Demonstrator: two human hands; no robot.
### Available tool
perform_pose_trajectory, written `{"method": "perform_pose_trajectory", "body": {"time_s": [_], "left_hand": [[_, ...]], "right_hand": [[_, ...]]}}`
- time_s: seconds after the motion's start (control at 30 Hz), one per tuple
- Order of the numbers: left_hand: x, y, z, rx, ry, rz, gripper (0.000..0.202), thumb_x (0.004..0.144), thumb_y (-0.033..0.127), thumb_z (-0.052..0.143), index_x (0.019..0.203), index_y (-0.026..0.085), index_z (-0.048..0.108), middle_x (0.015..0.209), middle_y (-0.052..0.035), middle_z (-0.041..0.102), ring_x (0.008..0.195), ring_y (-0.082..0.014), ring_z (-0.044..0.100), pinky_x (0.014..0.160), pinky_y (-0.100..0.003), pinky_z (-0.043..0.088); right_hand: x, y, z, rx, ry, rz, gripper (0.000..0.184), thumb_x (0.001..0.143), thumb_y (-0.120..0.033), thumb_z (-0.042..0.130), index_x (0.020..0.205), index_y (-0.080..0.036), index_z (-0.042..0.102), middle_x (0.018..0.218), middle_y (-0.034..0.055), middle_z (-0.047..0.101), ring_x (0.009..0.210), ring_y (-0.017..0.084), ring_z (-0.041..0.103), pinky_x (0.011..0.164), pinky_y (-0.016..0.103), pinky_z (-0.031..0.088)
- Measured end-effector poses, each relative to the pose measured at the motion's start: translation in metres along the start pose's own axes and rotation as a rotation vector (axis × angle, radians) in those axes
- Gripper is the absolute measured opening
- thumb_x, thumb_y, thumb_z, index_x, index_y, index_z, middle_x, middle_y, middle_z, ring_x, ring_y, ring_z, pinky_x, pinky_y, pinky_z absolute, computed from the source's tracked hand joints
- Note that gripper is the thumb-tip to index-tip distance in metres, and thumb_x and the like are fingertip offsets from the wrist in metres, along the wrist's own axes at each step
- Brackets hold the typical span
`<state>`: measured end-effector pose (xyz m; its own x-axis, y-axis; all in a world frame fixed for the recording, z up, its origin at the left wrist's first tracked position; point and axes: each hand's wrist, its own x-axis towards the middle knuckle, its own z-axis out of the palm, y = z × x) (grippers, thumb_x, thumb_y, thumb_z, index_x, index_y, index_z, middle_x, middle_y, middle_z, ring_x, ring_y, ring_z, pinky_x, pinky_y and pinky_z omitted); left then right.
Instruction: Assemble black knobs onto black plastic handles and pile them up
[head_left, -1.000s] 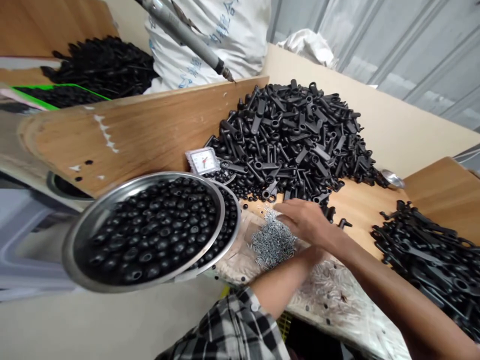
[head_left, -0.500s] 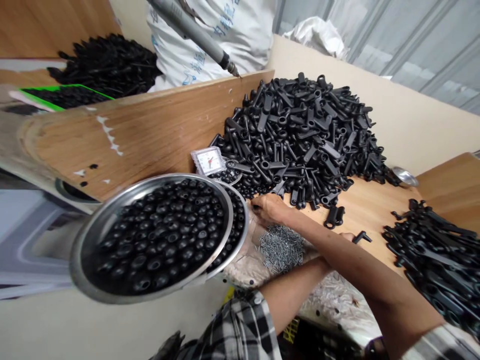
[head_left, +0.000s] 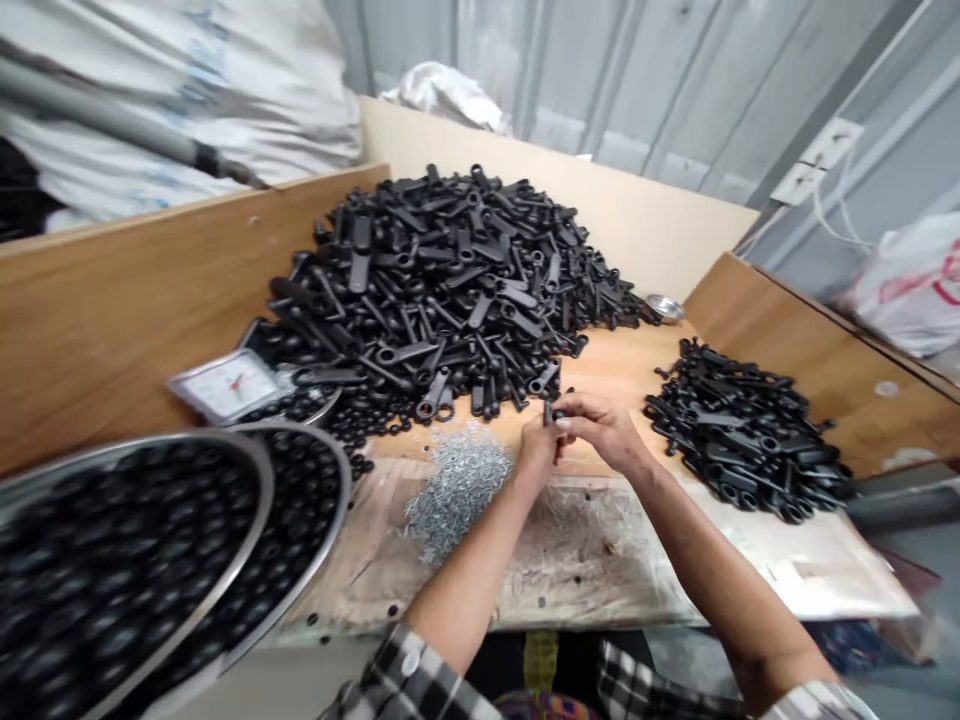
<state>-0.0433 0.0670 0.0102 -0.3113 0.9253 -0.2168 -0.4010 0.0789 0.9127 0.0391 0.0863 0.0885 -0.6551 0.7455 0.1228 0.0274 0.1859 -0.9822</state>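
My left hand (head_left: 535, 455) is closed on a black crank handle (head_left: 548, 411) held upright at the middle of the bench. My right hand (head_left: 606, 432) meets it there, pinching a small black knob (head_left: 559, 415) against the handle. The fingers partly cover both parts. Left of my hands lies a heap of small silver screws (head_left: 461, 485). Behind them rises a large pile of black crank handles (head_left: 450, 280), with loose black knobs (head_left: 360, 415) at its left foot.
Two metal bowls of black knobs, the nearer with a broad rim (head_left: 262, 490), overlap at left. A square clock (head_left: 232, 385) leans behind them. At right lies a smaller handle pile (head_left: 742, 430). A power screwdriver (head_left: 202, 155) hangs upper left; wooden boards (head_left: 150, 290) edge the bench.
My right hand has left the knobs beside the bowls, uncrossed from my left arm and come to the crank handle in my left hand. The view has swung right.
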Motion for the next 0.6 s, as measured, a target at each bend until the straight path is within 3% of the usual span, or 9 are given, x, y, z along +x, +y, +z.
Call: {"method": "perform_pose_trajectory", "body": {"time_s": [0.07,0.2,0.4,0.6], "left_hand": [[-0.005,-0.001,-0.004,0.020,-0.015,0.007,0.014,0.070,0.027,0.055,0.073,0.014,0.051,0.048,0.0065,0.043,0.036,-0.0045,0.036,0.034,-0.016,0.026],[-0.013,-0.005,-0.002,0.119,0.019,0.115,0.013,0.065,0.026,0.054,0.072,0.015,0.050,0.049,0.0072,0.045,0.038,-0.0040,0.038,0.037,-0.015,0.027],[-0.011,-0.019,0.007,0.325,-0.017,0.210,0.016,0.068,0.023,0.051,0.082,0.016,0.055,0.051,0.0065,0.046,0.043,-0.0056,0.039,0.043,-0.016,0.032],[-0.009,-0.018,0.014,0.537,-0.044,0.309,0.011,0.069,0.016,0.046,0.072,0.017,0.056,0.059,0.0028,0.054,0.058,-0.0093,0.050,0.057,-0.018,0.038]], "right_hand": [[-0.011,0.010,-0.025,0.117,0.079,-0.010,0.021,0.066,-0.025,0.066,0.085,-0.017,0.065,0.068,0.0006,0.061,0.055,0.011,0.053,0.051,0.024,0.043],[-0.026,0.039,-0.054,0.379,0.182,0.039,0.025,0.062,-0.024,0.071,0.086,-0.015,0.067,0.072,0.0041,0.065,0.058,0.012,0.057,0.048,0.022,0.043],[-0.035,0.077,-0.051,0.626,0.180,0.178,0.022,0.064,-0.026,0.070,0.082,-0.014,0.066,0.065,0.0030,0.064,0.051,0.009,0.056,0.045,0.018,0.044],[-0.036,0.082,-0.047,0.657,0.168,0.217,0.021,0.066,-0.027,0.069,0.081,-0.013,0.066,0.063,0.0027,0.063,0.051,0.009,0.056,0.044,0.018,0.044]]}}
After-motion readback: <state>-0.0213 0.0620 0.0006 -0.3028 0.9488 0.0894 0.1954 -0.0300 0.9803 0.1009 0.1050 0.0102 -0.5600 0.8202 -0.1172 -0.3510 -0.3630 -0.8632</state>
